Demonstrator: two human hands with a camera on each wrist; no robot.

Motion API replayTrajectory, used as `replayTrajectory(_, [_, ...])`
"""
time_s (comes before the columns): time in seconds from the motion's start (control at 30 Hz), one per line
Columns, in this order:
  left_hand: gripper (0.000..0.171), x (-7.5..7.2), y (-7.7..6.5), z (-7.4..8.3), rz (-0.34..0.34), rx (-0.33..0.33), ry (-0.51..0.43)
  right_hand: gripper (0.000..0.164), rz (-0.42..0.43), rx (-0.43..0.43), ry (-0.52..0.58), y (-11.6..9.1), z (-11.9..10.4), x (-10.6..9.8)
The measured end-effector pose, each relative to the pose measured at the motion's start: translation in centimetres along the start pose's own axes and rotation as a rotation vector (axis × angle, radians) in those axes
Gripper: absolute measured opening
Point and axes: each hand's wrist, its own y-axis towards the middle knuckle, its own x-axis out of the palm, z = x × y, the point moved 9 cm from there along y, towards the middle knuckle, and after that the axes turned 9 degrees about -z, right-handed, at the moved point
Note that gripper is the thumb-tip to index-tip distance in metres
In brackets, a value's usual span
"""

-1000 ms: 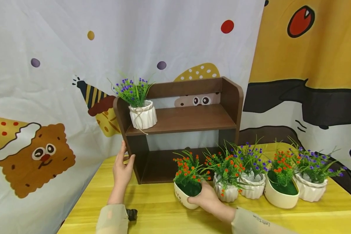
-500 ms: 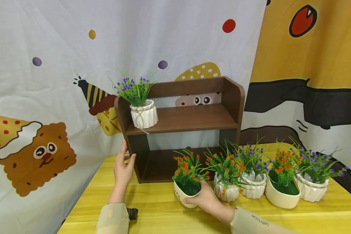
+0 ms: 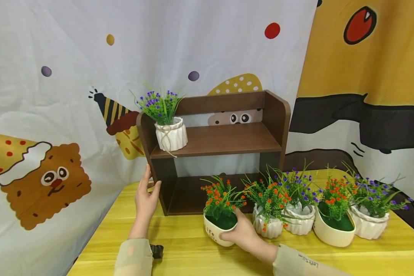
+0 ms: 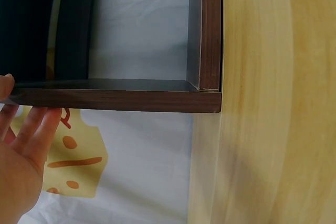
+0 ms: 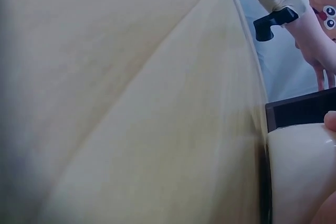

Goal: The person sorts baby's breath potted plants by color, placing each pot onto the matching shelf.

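My right hand [image 3: 243, 232] grips the rim and side of a cream oval flowerpot [image 3: 214, 232] with orange flowers and dark lettering. The pot is at the front of a brown two-tier shelf [image 3: 224, 140]; part of its wall [image 5: 302, 156] shows in the right wrist view. My left hand [image 3: 147, 199] holds the shelf's left side panel [image 4: 115, 98], thumb at the front edge and fingers along the outer face. A white fluted pot [image 3: 171, 135] with purple flowers and a twine bow stands at the left of the upper tier.
On the right of the wooden table [image 3: 186, 253], several more flowerpots stand in a row: a white orange-flowered pot [image 3: 267, 224], a white purple-flowered one [image 3: 299, 218], a cream oval pot [image 3: 334, 232] and another white pot [image 3: 369, 222]. A printed curtain [image 3: 72, 57] hangs behind.
The held flowerpot tilts and turns slightly in my right hand, showing more of its lettering. My left hand stays on the shelf's side, and the view shifts a little.
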Motion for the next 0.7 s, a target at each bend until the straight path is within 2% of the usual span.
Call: replayTrajectory(0.7, [0.072, 0.1, 0.0, -0.2, -0.001, -0.012, 0.009, 0.089, -0.058, -0.071, 0.058, 0.4, -3.0, 0.0])
